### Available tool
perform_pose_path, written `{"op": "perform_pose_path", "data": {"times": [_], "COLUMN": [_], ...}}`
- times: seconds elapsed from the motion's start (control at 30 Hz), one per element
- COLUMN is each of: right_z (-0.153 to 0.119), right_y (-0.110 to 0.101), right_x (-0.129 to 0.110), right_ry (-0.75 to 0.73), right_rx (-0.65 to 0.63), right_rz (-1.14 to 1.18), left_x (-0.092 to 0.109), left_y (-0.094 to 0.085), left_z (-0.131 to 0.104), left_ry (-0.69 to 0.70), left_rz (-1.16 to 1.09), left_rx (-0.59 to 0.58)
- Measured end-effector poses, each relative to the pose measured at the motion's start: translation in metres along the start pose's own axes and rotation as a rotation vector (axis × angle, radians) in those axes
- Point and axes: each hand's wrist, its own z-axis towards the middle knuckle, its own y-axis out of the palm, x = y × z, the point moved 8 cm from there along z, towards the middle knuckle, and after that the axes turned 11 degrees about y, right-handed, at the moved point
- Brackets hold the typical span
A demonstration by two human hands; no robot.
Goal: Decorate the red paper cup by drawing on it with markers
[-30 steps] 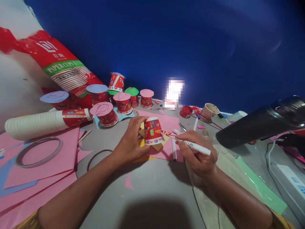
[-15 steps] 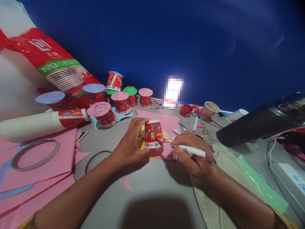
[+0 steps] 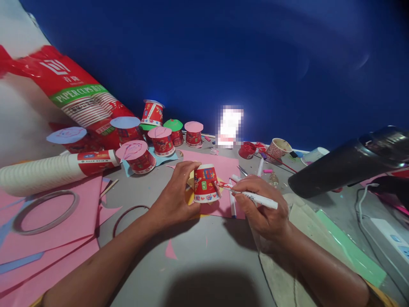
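My left hand (image 3: 174, 194) grips a red patterned paper cup (image 3: 204, 181) from its left side, thumb near the wide rim and fingers by the base. The cup is upside down, with its narrow white end up. My right hand (image 3: 263, 202) holds a white marker (image 3: 260, 199) like a pen. The marker's red-smeared tip meets or nearly meets the cup's right side; I cannot tell which. Behind the cup lies pink paper (image 3: 223, 166) with yellow pieces on it, and a second marker (image 3: 232, 204) rests there.
Several upturned cups with paper discs, one a pink-topped cup (image 3: 137, 157), stand left of centre. A stack of cups (image 3: 57, 170) and a tape ring (image 3: 44, 212) lie left. Rightward are a black cylinder (image 3: 338, 166), a cloth (image 3: 297, 226), a green sheet (image 3: 351, 247) and a power strip (image 3: 390, 238).
The marker tip has shifted slightly on the cup's right side, and the cup tilts a little differently. The whole view has moved slightly. Both grips stay the same.
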Motion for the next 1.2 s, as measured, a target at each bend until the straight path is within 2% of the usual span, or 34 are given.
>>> {"op": "perform_pose_path", "data": {"times": [0.3, 0.57, 0.77, 1.03, 1.2], "right_z": [0.002, 0.001, -0.001, 0.002, 0.001], "right_y": [0.005, -0.002, -0.001, 0.007, 0.013], "right_x": [-0.006, 0.006, 0.006, -0.006, -0.005], "right_ry": [-0.026, 0.056, 0.075, -0.045, -0.067], "right_rx": [-0.048, 0.038, 0.037, -0.029, -0.072], "right_rz": [-0.018, -0.063, -0.088, -0.064, -0.084], "left_x": [0.004, 0.001, 0.007, 0.015, 0.018], "left_y": [0.002, 0.001, 0.002, 0.007, 0.009], "left_z": [0.001, 0.000, 0.000, -0.001, -0.001], "left_ry": [0.005, -0.054, 0.002, 0.044, 0.073], "left_rz": [-0.036, -0.060, -0.015, 0.067, 0.084], "left_rx": [-0.013, -0.003, -0.014, -0.047, -0.053]}}
